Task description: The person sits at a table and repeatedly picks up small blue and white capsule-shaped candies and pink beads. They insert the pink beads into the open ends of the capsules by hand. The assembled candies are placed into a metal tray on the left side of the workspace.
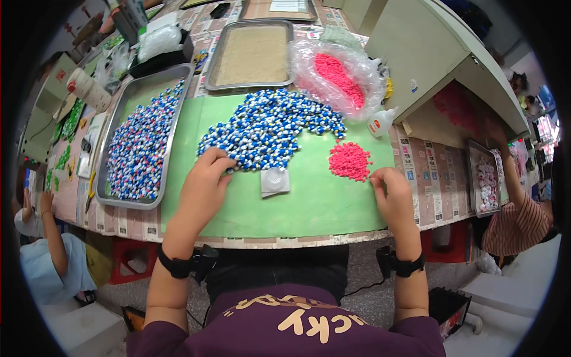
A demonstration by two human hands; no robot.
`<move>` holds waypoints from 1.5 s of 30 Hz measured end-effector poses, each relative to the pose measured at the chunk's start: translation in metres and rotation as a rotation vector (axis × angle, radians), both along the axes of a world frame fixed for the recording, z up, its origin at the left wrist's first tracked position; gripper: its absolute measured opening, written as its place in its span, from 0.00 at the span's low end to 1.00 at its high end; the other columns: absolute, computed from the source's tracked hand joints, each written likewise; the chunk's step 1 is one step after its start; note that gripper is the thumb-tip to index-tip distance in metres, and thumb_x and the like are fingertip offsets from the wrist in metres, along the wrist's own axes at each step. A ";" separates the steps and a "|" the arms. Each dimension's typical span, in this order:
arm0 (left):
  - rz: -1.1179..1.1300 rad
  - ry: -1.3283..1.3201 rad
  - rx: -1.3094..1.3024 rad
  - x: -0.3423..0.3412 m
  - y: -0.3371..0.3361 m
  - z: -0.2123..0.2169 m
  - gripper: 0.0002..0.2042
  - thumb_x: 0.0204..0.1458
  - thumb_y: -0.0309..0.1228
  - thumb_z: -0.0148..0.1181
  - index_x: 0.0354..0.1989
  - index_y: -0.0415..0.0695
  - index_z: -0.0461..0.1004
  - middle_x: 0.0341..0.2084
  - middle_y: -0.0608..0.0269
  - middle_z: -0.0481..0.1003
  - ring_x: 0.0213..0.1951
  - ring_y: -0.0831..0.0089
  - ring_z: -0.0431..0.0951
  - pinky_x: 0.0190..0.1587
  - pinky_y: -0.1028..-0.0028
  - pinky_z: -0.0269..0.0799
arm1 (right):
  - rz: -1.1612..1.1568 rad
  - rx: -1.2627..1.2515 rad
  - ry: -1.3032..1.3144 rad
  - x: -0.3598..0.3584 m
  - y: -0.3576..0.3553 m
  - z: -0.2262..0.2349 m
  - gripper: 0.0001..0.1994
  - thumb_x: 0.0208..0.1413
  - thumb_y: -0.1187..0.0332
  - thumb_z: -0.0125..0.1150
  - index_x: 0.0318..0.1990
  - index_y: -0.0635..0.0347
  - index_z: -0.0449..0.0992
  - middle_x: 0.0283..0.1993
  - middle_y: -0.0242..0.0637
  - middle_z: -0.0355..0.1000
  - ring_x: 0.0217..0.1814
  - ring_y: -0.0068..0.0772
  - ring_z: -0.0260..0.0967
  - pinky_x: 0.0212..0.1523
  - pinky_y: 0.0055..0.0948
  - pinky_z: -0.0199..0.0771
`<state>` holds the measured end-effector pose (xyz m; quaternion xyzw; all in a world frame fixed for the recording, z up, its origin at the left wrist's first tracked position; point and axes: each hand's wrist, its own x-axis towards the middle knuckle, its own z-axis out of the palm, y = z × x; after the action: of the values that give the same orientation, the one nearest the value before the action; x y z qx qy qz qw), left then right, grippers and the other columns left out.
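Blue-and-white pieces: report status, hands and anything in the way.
Left hand on blue-and-white pile. Right hand pinching at pink pile. Small clear packet between hands.

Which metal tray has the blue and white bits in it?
The long metal tray on the left, beside the green mat. It is heaped with blue and white pieces; the tray behind the mat holds only a flat tan layer.

A long worktable [416,178] covered in printed paper is standing on a grey floor [369,297], with a beige cabinet [428,53] rising at its right end.
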<state>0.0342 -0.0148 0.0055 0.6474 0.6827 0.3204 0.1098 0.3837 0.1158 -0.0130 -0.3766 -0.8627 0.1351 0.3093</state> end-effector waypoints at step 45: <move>-0.223 -1.296 -0.299 0.013 -0.003 0.021 0.08 0.56 0.19 0.57 0.42 0.33 0.78 0.37 0.59 0.74 0.33 0.77 0.76 0.31 0.80 0.74 | 0.521 -0.357 0.162 -0.149 -0.023 0.067 0.12 0.44 0.87 0.61 0.29 0.61 0.64 0.33 0.40 0.70 0.33 0.40 0.68 0.33 0.31 0.68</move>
<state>0.0468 -0.0179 0.0260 0.3690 0.4449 0.5329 0.6180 0.2342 0.0925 0.0538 -0.1792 -0.8654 0.3883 0.2612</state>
